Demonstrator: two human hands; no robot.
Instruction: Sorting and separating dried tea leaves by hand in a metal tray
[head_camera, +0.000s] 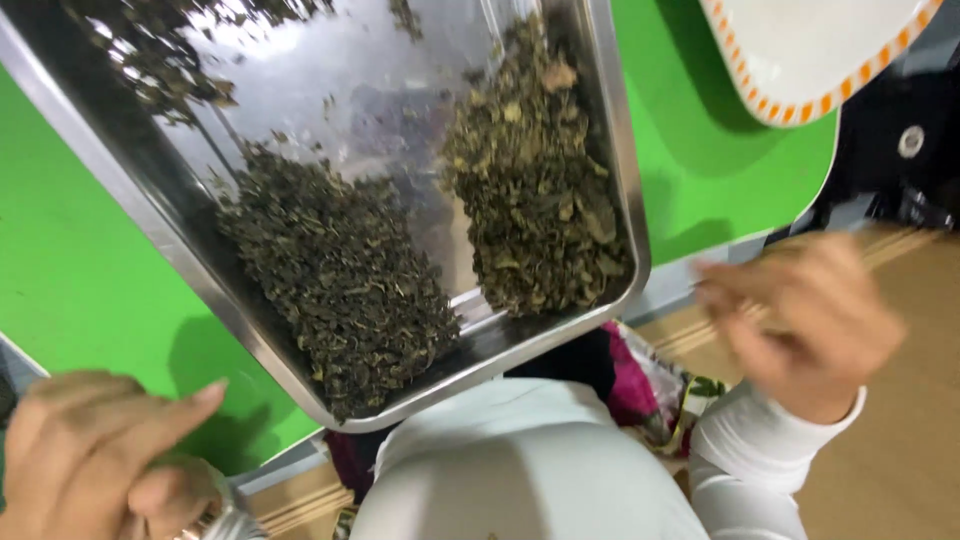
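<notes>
A shiny steel tray (130, 190) lies on a green table (70, 290) and overhangs its near edge. Two heaps of dried leaves lie in it: a darker heap (340, 280) on the left and a lighter, coarser heap (535, 190) on the right. My left hand (90, 455) is at the lower left, off the tray, fingers curled with the thumb out; I cannot tell if it holds anything. My right hand (805, 315) is blurred, to the right of the tray's corner, off the table, fingers loosely bent.
A white dish with an orange-striped rim (800, 60) sits at the table's far right. More loose leaves (150, 60) lie at the tray's far end. My white-sleeved body (520, 470) is just below the tray. Wooden floor (900, 440) shows on the right.
</notes>
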